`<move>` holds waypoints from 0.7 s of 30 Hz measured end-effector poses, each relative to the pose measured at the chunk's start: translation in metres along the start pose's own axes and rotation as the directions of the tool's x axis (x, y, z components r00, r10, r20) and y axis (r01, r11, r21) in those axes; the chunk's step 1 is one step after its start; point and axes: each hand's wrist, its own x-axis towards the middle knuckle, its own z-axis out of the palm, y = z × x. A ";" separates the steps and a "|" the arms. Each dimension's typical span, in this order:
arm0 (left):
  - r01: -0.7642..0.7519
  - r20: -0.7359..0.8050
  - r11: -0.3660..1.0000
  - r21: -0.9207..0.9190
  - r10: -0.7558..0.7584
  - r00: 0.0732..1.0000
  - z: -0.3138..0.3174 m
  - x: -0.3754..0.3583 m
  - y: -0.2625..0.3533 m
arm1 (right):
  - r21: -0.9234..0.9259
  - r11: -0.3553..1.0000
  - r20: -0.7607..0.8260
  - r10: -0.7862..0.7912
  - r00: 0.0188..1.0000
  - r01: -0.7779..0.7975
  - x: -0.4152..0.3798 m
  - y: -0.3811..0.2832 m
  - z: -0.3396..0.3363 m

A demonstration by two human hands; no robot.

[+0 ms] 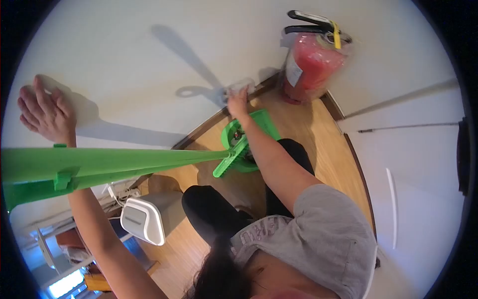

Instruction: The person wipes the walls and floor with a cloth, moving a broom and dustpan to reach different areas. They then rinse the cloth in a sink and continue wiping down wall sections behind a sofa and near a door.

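My left hand [47,112] lies against the white wall [134,65] with its fingers spread and nothing in them. Low down by the dark skirting board [211,122], my right hand [238,103] presses a crumpled whitish wipe or tissue [242,86] to the wall. Its fingertips are partly lost in the pale material. Just below that hand, a green long-handled dustpan [266,122] stands on the floor, with some dark debris in it. The green handle [124,162] reaches up close to the camera and crosses in front of my left forearm.
A red fire extinguisher [311,65] wrapped in clear plastic stands in the corner. White cabinet doors [413,179] run along the right. A white device with a cable [143,221] is at lower left, near a shelf. My knees are bent over the wooden floor [328,144].
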 end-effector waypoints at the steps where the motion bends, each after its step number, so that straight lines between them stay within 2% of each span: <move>1: 0.006 0.011 1.000 0.012 -0.006 1.000 0.000 0.000 0.000 | -0.394 0.878 0.472 -0.060 0.880 0.271 0.005 0.009 -0.022; 2: 0.010 0.019 1.000 0.021 -0.011 1.000 0.000 -0.001 0.002 | -0.438 0.672 0.805 -0.002 0.593 0.598 0.019 0.036 -0.017; 5: 0.022 0.039 1.000 -0.001 -0.022 0.999 -0.003 -0.002 0.000 | -0.346 0.915 0.561 0.025 0.827 0.207 0.023 -0.011 -0.040; 6: 0.012 0.032 1.000 -0.017 -0.012 0.999 -0.003 0.001 0.001 | 0.047 0.989 0.461 0.101 0.882 -0.138 0.019 -0.047 -0.052; 7: 0.003 0.027 0.999 -0.038 -0.002 1.000 -0.003 0.002 0.004 | 0.495 0.798 0.352 0.176 0.920 -0.342 0.014 -0.086 -0.066; 8: 0.011 0.033 1.000 -0.021 -0.011 0.999 -0.002 0.001 0.007 | 0.429 0.874 0.355 0.071 0.932 -0.230 0.015 -0.107 -0.077; 11: 0.016 0.045 1.000 0.015 -0.017 0.999 0.000 0.001 0.006 | 0.481 0.834 0.202 0.194 0.960 -0.270 0.008 -0.092 -0.046; 12: 0.015 0.042 1.000 0.025 -0.016 0.999 0.000 0.001 0.005 | 0.161 0.976 0.093 0.130 0.987 -0.144 0.003 -0.031 0.009; 13: 0.014 0.040 0.999 0.035 -0.016 0.999 0.000 0.001 0.004 | 0.311 0.873 0.239 0.310 0.920 -0.375 0.013 0.004 0.028; 14: 0.009 0.034 0.999 0.032 -0.010 0.999 -0.001 0.001 0.004 | 0.407 0.697 0.407 0.441 0.800 -0.590 0.022 0.039 0.030; 15: 0.005 0.029 1.000 0.026 -0.006 1.000 -0.001 0.000 0.004 | 0.442 0.464 0.577 0.509 0.639 -0.768 0.025 0.044 0.019; 16: 0.004 0.021 1.000 0.017 -0.005 1.000 -0.001 0.001 0.003 | 0.479 0.509 0.538 0.474 0.697 -0.716 0.024 0.039 0.021; 20: -0.010 -0.012 1.000 -0.021 0.010 1.000 -0.001 0.003 0.005 | 0.555 0.733 0.319 0.247 0.915 -0.392 0.007 -0.112 -0.020; 21: -0.008 -0.011 1.000 -0.021 0.007 1.000 -0.001 0.003 0.005 | 0.748 0.535 0.291 0.268 0.918 -0.393 0.002 -0.148 -0.035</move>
